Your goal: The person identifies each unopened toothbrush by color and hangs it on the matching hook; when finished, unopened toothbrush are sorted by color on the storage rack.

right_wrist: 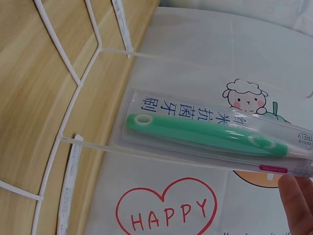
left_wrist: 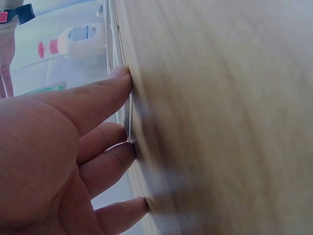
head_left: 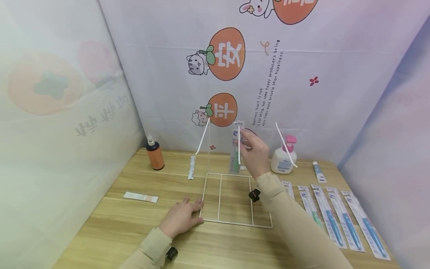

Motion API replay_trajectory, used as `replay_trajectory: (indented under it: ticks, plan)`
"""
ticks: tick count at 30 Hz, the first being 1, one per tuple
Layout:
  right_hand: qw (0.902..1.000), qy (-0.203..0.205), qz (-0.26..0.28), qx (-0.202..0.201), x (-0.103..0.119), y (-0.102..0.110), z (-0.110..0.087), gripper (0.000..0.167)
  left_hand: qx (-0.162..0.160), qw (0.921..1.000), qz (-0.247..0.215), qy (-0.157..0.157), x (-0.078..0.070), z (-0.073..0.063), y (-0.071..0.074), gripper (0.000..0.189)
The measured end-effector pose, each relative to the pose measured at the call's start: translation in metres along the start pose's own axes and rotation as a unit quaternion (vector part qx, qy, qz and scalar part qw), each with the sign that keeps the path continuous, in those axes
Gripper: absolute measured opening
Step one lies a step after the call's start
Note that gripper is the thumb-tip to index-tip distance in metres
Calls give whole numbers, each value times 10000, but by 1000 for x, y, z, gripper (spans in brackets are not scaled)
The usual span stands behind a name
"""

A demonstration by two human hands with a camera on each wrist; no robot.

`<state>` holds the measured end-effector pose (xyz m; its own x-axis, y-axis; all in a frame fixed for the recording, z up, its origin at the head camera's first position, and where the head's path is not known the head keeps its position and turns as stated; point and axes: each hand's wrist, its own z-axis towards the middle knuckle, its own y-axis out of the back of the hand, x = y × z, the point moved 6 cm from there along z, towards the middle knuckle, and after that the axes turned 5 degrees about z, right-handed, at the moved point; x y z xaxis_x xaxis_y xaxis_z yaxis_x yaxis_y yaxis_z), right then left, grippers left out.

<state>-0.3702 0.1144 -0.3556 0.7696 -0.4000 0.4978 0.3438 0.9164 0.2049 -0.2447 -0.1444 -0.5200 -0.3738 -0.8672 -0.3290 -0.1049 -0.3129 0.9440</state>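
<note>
A white wire rack (head_left: pixel 220 198) stands on the wooden table, with its base flat and thin prongs sticking out toward me above. My right hand (head_left: pixel 254 151) pinches the upper part of a packaged toothbrush (head_left: pixel 234 166) at the middle prong (head_left: pixel 239 149). Through the clear pack, the right wrist view shows a green handle (right_wrist: pixel 195 134). Whether the prong passes through the pack's hole cannot be made out. At the base's front left corner, my left hand (head_left: pixel 181 218) rests on the table, its thumb and fingertips touching the frame.
Several packaged toothbrushes (head_left: pixel 332 220) lie in a row at the right. Behind the rack stands a white pump bottle (head_left: pixel 283 161), with a small tube (head_left: pixel 319 172) beside it. At left are an orange bottle (head_left: pixel 155 155), a flat white strip (head_left: pixel 141 197) and a printed strip (head_left: pixel 191 168).
</note>
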Motion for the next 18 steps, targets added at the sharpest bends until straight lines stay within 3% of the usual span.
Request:
replay_trajectory:
  ticks: [9, 18]
  plan:
    - [9998, -165, 81, 42, 0, 1, 0, 43, -20, 9999, -127, 15, -2, -1, -1, 64]
    - [9997, 139, -216, -2, 0, 4, -1, 42, -26, 10000, -70, -22, -1, 1, -3, 66]
